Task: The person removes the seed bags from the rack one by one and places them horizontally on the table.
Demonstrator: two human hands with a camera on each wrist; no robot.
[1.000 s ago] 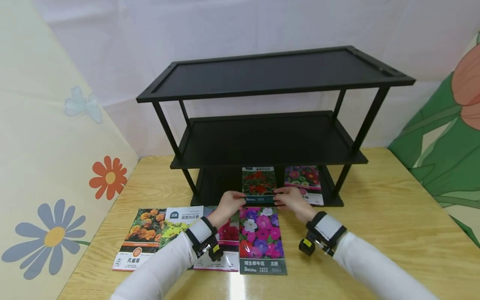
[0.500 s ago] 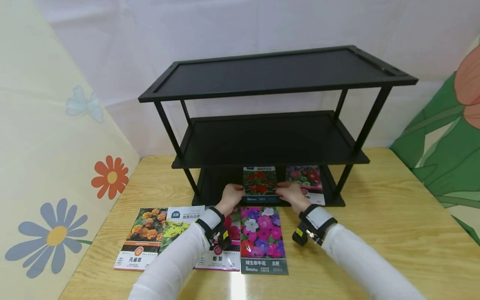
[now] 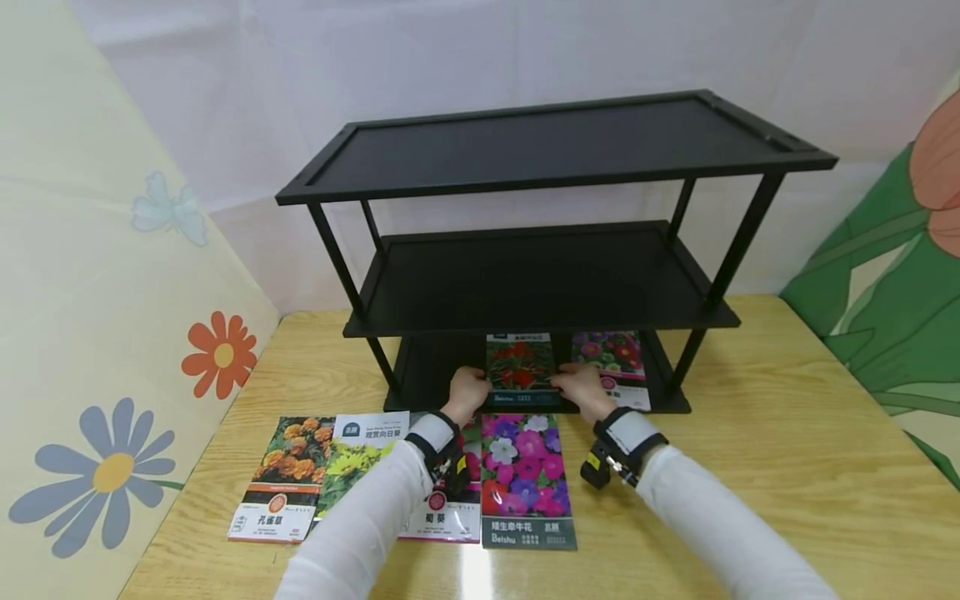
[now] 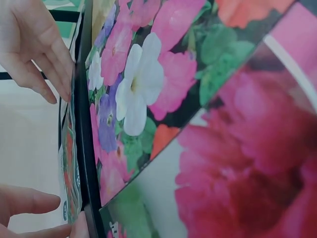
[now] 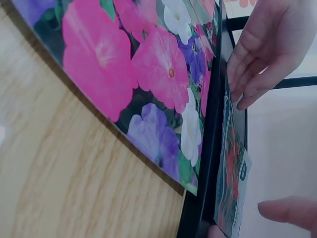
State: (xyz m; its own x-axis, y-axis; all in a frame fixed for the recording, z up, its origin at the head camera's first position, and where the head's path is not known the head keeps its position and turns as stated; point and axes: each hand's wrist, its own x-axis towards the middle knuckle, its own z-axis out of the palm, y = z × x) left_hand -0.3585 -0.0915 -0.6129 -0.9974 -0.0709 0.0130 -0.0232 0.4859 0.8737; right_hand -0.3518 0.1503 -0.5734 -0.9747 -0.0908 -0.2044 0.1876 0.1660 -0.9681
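Observation:
A seed packet with red flowers lies on the bottom tier of a black three-tier rack. My left hand touches its left edge near the front corner. At the right edge, my right hand rests its fingertips. The left wrist view has the right hand with loosely extended fingers against the packet. In the right wrist view, the left hand's fingers are relaxed along the packet's side, and the right thumb stands straight, apart from it. The packet's back end is under the middle tier.
A packet of pink and red flowers lies right on the bottom tier. On the wooden table, before the rack, lie packets of orange marigolds, yellow sunflowers, crimson hollyhocks and mixed petunias. Black posts flank the tiers.
The red-flowered packet has slid slightly back, away from the rack's front lip. Both wrists have shifted inward, and the hands have stayed at its sides. The other packets have not moved.

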